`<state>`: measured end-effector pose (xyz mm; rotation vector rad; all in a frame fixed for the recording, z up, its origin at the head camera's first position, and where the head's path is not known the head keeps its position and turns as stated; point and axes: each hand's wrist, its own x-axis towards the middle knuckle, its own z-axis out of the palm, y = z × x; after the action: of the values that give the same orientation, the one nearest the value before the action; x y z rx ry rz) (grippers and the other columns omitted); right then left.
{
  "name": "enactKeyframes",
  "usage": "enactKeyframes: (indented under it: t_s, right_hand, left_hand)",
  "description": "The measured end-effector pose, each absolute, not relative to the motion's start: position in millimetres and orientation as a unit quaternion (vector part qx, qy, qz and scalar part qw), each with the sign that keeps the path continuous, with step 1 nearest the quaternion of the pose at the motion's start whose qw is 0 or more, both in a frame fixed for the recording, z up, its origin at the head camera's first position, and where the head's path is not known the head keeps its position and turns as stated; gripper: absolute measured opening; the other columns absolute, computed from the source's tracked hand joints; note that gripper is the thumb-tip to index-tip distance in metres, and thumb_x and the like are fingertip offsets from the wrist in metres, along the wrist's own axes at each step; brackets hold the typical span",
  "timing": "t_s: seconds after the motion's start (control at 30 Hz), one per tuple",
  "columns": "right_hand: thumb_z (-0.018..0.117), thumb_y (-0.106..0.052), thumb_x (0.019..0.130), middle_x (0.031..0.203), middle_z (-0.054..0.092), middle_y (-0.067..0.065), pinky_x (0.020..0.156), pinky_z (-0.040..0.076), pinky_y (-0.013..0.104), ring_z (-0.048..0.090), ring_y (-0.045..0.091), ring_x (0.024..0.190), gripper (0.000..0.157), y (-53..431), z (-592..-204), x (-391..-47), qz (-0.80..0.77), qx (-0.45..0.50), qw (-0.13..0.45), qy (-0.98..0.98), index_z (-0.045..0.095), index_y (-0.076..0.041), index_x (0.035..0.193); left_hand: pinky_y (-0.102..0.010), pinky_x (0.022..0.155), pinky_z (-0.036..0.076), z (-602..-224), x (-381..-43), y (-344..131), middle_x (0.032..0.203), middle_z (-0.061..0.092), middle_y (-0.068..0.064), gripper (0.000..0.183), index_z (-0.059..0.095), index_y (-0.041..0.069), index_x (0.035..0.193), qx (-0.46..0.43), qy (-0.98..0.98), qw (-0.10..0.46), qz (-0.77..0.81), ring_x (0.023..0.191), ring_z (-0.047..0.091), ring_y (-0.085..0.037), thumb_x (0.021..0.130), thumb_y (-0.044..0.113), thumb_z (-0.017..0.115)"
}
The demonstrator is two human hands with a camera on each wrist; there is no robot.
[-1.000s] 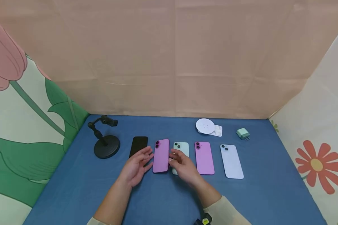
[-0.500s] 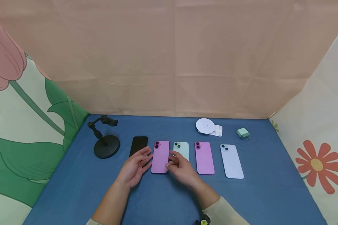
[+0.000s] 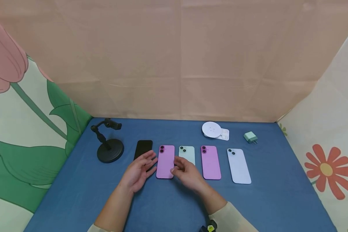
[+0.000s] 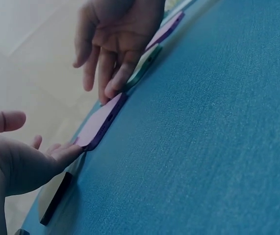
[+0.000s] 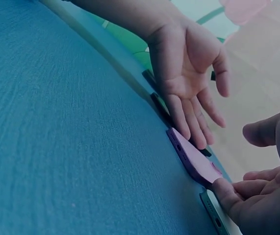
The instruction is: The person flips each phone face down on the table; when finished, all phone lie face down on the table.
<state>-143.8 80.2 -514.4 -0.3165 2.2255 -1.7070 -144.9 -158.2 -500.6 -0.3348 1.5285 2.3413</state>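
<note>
A purple phone (image 3: 165, 162) lies camera side up on the blue table between my two hands. At its left edge my left hand (image 3: 140, 172) rests with fingers extended; in the left wrist view its fingertips touch the side of the phone (image 4: 99, 123). My right hand (image 3: 189, 174) is on the opposite side, fingers relaxed at the phone's right edge and thumb apart from them, as the right wrist view shows. That hand partly covers a mint green phone (image 3: 187, 153). A black phone (image 3: 143, 148) is partly hidden behind my left hand.
Further right lie a second purple phone (image 3: 211, 163) and a white phone (image 3: 239, 166). A black stand (image 3: 110, 150) is at the back left. Behind the phones sit a round white pad (image 3: 211, 129) and a mint green plug adapter (image 3: 250, 137).
The purple phone between my hands has shifted slightly toward me and now lies straighter. My right hand moved a little left with it; over the last half second both hands have hardly moved.
</note>
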Motion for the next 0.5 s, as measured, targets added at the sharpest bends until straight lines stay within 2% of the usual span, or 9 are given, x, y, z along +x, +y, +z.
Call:
enactKeyframes:
  t_s: [0.3,0.5]
  right_hand:
    - [0.068,-0.026,0.1,0.146,0.058,0.017,0.099,0.055,0.049,0.062,0.029,0.119,0.06,81.0,-515.2,-145.5,-0.593,-0.108,0.154,0.783,0.049,-0.002,0.152]
    - [0.068,-0.026,0.099,0.147,0.057,0.017,0.097,0.055,0.045,0.062,0.028,0.119,0.06,77.2,-512.7,-146.0,-0.59,-0.111,0.147,0.786,0.05,-0.002,0.151]
  left_hand:
    - [-0.056,0.121,0.029,-500.2,-148.1,-164.5,0.166,0.033,-0.015,0.054,0.032,0.007,0.161,-0.1,0.543,0.163,0.818,0.152,0.034,-0.033,0.108,0.01,0.041]
    - [-0.053,0.122,0.029,-497.8,-149.6,-173.7,0.166,0.034,-0.014,0.055,0.031,0.006,0.161,-0.101,0.553,0.154,0.812,0.151,0.036,-0.033,0.108,0.009,0.042]
